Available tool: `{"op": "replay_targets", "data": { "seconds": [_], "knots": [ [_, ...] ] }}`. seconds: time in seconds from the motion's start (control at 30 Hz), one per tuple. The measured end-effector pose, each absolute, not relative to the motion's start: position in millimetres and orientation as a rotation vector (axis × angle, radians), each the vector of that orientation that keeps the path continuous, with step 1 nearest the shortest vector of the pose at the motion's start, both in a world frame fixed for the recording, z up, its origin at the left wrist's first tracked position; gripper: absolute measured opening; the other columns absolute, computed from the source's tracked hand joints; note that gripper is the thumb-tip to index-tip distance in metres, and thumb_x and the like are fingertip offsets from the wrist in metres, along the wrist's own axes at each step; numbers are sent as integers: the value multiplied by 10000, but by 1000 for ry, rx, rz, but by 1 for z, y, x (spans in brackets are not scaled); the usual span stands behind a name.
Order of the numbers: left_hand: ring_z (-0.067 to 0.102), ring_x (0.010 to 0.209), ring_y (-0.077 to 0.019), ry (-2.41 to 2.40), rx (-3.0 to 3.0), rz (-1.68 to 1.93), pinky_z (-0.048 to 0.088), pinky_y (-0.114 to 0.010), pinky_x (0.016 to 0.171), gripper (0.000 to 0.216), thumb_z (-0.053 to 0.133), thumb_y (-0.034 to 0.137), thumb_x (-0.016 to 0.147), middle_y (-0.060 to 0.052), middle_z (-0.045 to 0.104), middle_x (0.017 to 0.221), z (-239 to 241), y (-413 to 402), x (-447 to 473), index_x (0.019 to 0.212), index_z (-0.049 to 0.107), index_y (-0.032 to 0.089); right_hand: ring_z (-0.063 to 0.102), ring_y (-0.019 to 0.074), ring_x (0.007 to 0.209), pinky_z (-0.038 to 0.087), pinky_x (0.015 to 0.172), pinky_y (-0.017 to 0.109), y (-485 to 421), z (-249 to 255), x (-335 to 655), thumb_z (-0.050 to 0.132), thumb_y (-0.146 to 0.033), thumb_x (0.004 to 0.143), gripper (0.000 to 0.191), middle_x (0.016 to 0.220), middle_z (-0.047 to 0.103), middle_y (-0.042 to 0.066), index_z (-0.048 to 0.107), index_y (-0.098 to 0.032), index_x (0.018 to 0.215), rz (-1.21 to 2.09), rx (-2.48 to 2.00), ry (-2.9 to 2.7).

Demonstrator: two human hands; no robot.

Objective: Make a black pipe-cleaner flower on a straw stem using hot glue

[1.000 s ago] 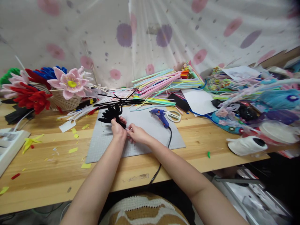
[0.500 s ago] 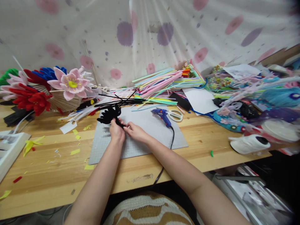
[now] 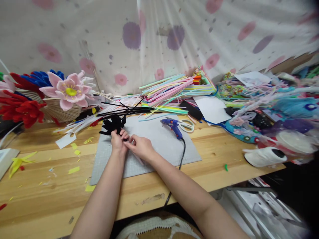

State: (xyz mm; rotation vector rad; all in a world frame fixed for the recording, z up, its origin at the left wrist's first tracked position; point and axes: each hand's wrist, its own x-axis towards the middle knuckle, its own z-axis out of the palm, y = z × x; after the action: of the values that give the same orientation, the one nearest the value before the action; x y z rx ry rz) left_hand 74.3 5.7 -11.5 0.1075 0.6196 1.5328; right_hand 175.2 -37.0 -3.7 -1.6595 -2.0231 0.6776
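A black fuzzy pipe-cleaner flower with several rounded petals points up and to the left. Its base is wrapped in the fingers of my left hand, over the grey cutting mat. My right hand meets the left one at the flower's lower end, thumb and finger pinched there. The fingers hide most of the stem, so what the right fingertips grip is hard to see; it appears to be the stem end. On the mat to the right lie a blue glue gun and white-handled scissors.
Black pipe cleaners lie behind the mat, with a pile of pastel ones further back. Finished pink and red flowers stand at left. A white thread spool and bagged materials are at right. Yellow scraps dot the wooden table.
Both hands have come slightly nearer, and the black flower has turned a little. The stem that showed between the hands is now mostly covered by my fingers. The view has shifted slightly.
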Motion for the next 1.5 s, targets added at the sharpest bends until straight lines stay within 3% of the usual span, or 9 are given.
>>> {"op": "replay_targets", "data": {
  "seconds": [0.33, 0.6, 0.83, 1.2, 1.5],
  "knots": [
    [333, 382, -35, 346, 45, 1191, 330, -138, 371, 62, 418, 207, 809, 69, 313, 515, 2, -3, 41, 833, 429, 151, 480, 79, 535, 359, 547, 188, -11, -41, 211, 305, -565, 826, 460, 577, 536, -26, 561, -185, 782, 1038, -1369, -1585],
    [401, 433, -46, 511, 81, 1191, 393, -157, 430, 82, 376, 224, 811, 52, 329, 553, 6, -9, 45, 774, 403, 156, 458, 68, 504, 355, 523, 181, -9, -46, 211, 317, -605, 798, 493, 559, 523, -32, 566, -180, 775, 1083, -1308, -1536],
    [342, 372, -36, 519, 102, 1202, 317, -150, 365, 119, 357, 250, 805, 76, 279, 511, 0, -8, 52, 753, 402, 153, 471, 67, 515, 363, 542, 183, -11, -48, 212, 329, -574, 811, 465, 561, 526, -34, 568, -177, 775, 1056, -1301, -1556],
    [360, 383, -25, 439, 53, 1238, 326, -140, 389, 131, 427, 279, 813, 75, 296, 519, 1, -12, 45, 759, 419, 159, 472, 71, 522, 368, 552, 183, -14, -45, 212, 315, -554, 825, 453, 562, 522, -33, 565, -179, 782, 1031, -1324, -1568],
    [359, 390, -28, 483, 94, 1247, 309, -132, 371, 151, 367, 266, 831, 69, 300, 538, 6, -13, 41, 750, 420, 150, 477, 73, 523, 360, 554, 187, -14, -47, 211, 326, -555, 821, 446, 555, 521, -36, 562, -180, 772, 1034, -1309, -1573]
  ]
}}
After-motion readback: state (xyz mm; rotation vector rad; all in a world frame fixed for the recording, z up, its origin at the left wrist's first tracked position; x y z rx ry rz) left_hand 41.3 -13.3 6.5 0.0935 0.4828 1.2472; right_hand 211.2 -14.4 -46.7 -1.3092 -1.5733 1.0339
